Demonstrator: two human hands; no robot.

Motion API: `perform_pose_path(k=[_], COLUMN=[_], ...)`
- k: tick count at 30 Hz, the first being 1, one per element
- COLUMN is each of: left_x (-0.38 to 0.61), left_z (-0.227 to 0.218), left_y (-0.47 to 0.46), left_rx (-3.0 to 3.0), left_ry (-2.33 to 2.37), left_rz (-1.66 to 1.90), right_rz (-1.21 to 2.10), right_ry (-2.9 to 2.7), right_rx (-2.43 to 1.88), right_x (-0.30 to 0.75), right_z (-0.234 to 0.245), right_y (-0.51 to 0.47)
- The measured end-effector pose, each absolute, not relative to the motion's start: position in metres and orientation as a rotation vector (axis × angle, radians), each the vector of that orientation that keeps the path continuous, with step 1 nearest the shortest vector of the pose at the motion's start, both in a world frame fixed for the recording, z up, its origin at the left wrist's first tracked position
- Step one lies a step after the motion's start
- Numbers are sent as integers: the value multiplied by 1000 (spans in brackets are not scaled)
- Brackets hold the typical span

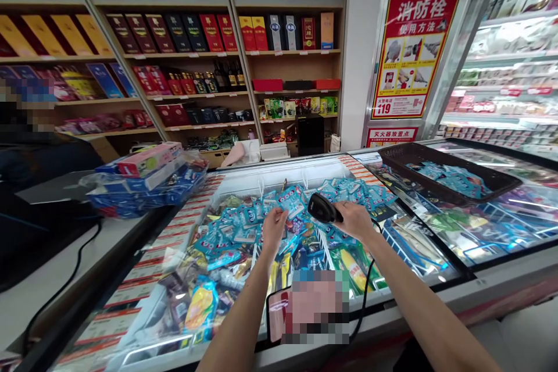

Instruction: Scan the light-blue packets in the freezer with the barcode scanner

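Note:
My right hand is wrapped round a black barcode scanner, its head facing left toward my other hand. A black cable hangs from it down to the freezer's front edge. My left hand is closed, with its fingertips pinching a small blue packet. Many similar blue packets lie spread in a heap around both hands, on the glass top of a chest freezer. Under the glass, wrapped ice creams show in white wire baskets.
A brown tray with more blue packets stands on the freezer at the right. Plastic-wrapped boxes are stacked at the left, near a person. A phone with a partly blurred screen lies at the front edge. Shelves of boxed goods line the back.

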State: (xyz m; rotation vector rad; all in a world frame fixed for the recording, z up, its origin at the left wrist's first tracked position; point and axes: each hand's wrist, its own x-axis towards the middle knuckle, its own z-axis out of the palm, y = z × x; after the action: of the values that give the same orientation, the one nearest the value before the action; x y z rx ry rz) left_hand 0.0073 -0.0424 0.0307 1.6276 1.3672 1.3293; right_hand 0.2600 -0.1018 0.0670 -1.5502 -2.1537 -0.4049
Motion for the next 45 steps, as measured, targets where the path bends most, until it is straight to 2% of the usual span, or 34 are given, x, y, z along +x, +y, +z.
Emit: perform_pose_path(k=[45], left_x=[16], left_z=[20], left_y=[-43], left_rx=[1805], left_ry=[1518], left_rz=[1317], right_rz=[-367], right_ry=[-2277], right_rx=[-1567], right_x=[250], right_z=[43], right_y=[-99])
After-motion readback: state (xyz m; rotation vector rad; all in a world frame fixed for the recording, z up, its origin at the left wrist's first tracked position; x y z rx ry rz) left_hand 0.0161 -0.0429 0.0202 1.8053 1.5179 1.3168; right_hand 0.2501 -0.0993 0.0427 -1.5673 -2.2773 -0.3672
